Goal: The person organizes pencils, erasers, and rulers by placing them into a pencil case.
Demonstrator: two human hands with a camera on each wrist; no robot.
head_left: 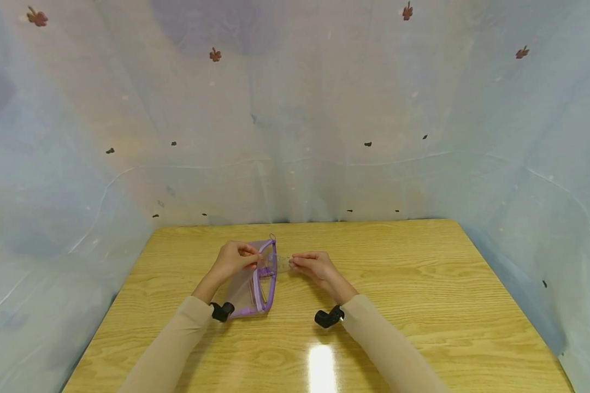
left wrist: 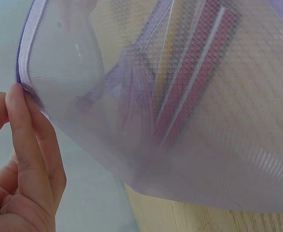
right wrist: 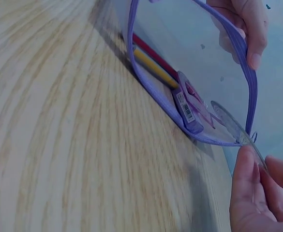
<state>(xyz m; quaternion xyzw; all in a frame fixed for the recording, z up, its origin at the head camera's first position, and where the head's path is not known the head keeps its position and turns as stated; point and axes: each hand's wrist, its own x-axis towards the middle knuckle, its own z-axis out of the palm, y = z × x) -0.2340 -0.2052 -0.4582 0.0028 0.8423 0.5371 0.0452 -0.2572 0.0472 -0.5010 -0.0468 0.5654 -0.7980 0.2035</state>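
A purple-edged, see-through mesh zip pouch (head_left: 240, 290) lies with its mouth facing right. My left hand (head_left: 232, 261) pinches the upper zipper edge (right wrist: 249, 87) between thumb and fingers, holding the mouth wide. On the other side, my right hand (head_left: 319, 268) pinches a thin clear plastic piece with a rounded edge (right wrist: 232, 123), like a protractor. Its far end reaches into the pouch mouth. Inside the pouch lie a red pencil (right wrist: 153, 52), a yellow pencil (right wrist: 155, 67) and a small purple item with a barcode label (right wrist: 186, 108).
The pouch rests on a wood-grain table (head_left: 413, 305), left of the middle. A pale patterned sheet (head_left: 314, 109) hangs behind the table and along both sides. Black wrist cameras (head_left: 328, 317) sit at both cuffs, the left one overlapping the pouch's near corner.
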